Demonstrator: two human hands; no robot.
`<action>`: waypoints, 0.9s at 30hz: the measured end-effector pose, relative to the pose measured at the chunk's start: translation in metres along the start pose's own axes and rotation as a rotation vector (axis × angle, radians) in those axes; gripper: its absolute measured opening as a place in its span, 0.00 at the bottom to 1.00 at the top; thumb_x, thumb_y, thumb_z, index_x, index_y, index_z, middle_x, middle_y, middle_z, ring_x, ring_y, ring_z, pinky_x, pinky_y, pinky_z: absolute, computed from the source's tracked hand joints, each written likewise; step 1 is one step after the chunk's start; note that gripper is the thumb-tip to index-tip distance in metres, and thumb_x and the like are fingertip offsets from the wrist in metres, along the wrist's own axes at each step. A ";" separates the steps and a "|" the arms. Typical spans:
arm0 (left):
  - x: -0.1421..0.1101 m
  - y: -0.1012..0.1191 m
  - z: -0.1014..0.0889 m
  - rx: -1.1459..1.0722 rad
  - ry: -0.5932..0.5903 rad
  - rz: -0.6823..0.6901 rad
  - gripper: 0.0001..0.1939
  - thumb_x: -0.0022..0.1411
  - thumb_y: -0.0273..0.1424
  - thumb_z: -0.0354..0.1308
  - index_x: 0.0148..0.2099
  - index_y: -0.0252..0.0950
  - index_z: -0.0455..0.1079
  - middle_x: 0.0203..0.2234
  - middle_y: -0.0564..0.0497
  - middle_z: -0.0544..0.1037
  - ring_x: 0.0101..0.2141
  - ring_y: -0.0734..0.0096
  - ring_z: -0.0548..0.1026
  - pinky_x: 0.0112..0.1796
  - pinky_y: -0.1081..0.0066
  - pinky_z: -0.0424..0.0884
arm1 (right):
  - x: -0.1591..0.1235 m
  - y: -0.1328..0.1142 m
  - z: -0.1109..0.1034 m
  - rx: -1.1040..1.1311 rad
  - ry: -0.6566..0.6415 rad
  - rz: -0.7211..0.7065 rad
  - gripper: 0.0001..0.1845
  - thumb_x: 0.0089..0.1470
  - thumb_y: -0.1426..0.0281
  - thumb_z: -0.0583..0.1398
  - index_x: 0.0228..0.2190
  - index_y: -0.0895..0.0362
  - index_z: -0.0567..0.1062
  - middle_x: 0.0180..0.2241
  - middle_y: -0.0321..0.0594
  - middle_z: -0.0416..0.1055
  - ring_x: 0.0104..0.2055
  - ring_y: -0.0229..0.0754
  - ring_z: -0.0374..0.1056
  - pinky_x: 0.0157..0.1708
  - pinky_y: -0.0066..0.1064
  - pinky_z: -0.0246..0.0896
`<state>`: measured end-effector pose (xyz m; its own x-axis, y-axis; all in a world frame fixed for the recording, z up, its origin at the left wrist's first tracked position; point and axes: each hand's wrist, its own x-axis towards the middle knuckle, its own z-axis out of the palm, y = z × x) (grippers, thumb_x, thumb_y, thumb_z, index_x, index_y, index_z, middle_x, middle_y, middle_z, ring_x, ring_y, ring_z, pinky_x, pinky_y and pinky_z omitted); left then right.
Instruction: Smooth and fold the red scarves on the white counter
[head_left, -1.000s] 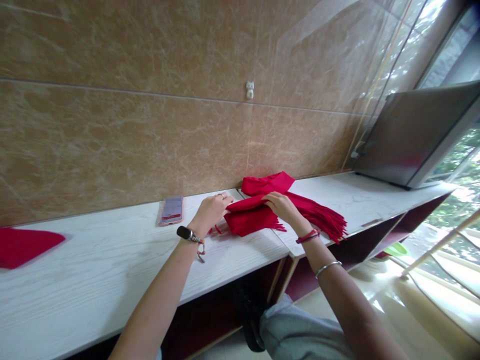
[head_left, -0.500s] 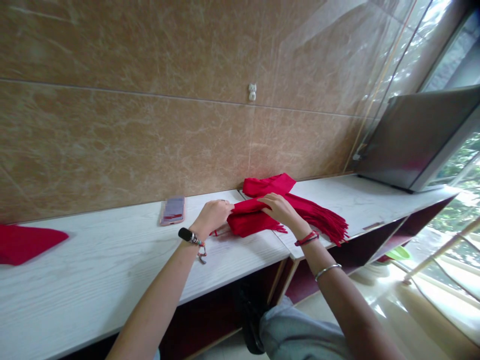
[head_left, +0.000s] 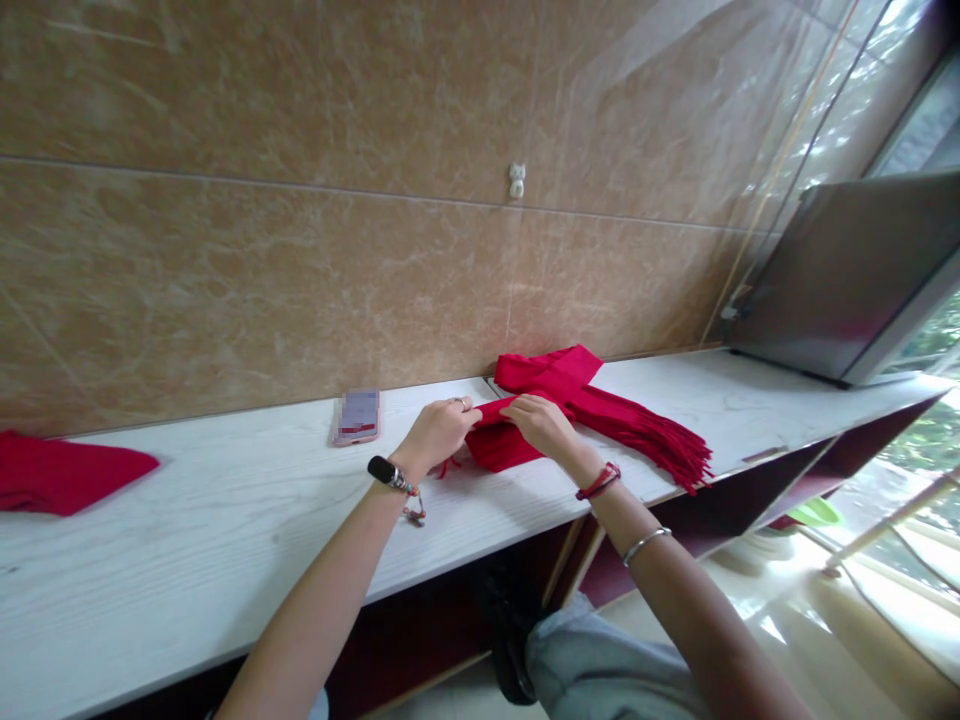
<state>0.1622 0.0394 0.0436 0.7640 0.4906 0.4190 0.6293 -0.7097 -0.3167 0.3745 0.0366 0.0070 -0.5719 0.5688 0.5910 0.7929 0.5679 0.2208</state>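
A red fringed scarf (head_left: 506, 449) lies partly folded on the white countertop, one end crossing toward the wall and its long fringe spread to the right. My left hand (head_left: 441, 434) is closed on the fold's left edge, its fingertips mostly hidden behind the cloth. Close by on the right, my right hand (head_left: 541, 428) pinches the upper edge of the same fold, fingers bent over it. A short bit of fringe pokes out below my left hand. Both wrists wear bracelets, and a dark band is on the left one.
A phone (head_left: 357, 418) lies left of my left hand, near the wall. Another red cloth (head_left: 71, 475) rests at the far left of the white countertop (head_left: 247, 520). A large grey metal box (head_left: 847, 280) stands at the right end. Open shelves run beneath the counter.
My right hand has moved left along the scarf, closer to my left hand. The fringe end that showed under my right hand is now hidden. The view has shifted slightly.
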 end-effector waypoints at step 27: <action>-0.007 -0.002 0.006 -0.011 -0.079 -0.078 0.13 0.62 0.23 0.44 0.42 0.36 0.69 0.37 0.47 0.69 0.31 0.71 0.71 0.31 0.73 0.67 | 0.006 -0.007 -0.008 -0.017 -0.096 0.134 0.10 0.55 0.77 0.52 0.30 0.59 0.73 0.30 0.43 0.71 0.32 0.41 0.64 0.36 0.31 0.54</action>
<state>0.1562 0.0406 0.0366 0.7222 0.5825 0.3730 0.6858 -0.6733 -0.2765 0.3670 0.0310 0.0147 -0.4774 0.6937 0.5393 0.8665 0.4735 0.1580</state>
